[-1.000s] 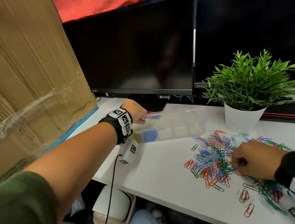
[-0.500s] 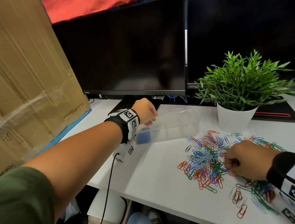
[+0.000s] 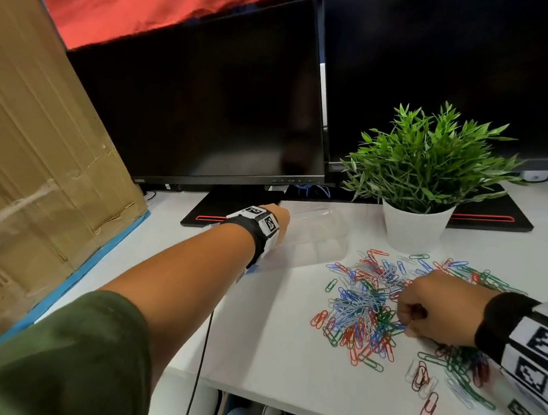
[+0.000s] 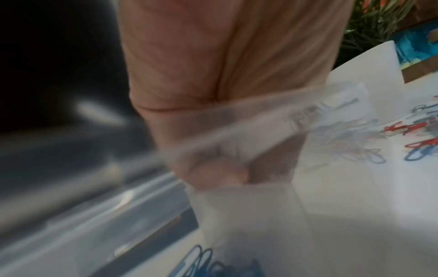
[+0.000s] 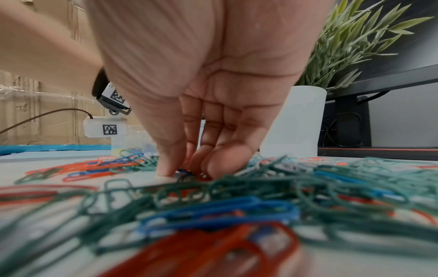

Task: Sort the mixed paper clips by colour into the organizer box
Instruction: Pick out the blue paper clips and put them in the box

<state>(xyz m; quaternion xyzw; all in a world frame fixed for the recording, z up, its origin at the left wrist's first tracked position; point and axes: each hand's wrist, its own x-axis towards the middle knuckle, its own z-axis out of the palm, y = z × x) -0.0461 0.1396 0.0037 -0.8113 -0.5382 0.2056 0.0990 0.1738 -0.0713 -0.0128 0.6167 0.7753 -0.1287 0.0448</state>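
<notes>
Clips (image 3: 370,309) of coated wire in red, blue, green and white lie in a loose tangled heap on the smooth white desk (image 3: 268,355), right of centre, with a thinner scatter of green and red ones trailing toward the near right edge. Each is the usual rounded double loop.

Right hand (image 3: 439,310) rests on the heap, knuckles up. In the right wrist view its thumb and fingertips (image 5: 220,165) are drawn close together and pressed down onto the clips at the desk surface; a blue clip (image 5: 182,171) shows between them, but whether it is actually pinched cannot be told.

Left hand (image 3: 276,218) reaches forward to the box (image 3: 317,236), a clear, thin-walled plastic tray with rounded corners that sits on the desk behind the heap and just left of the pot (image 3: 413,226). In the left wrist view, which is blurred, the fingers (image 4: 213,172) curl over a translucent wall of the box, gripping it. Several blue clips (image 4: 201,262) lie in a compartment near the wrist.

Pot is plain white, smooth and tapered, holding a plant (image 3: 426,160) with narrow pointed green leaves. Two black monitors (image 3: 209,106) stand behind, screens dark. A creased corrugated carton (image 3: 31,150) with clear tape leans at the left.
</notes>
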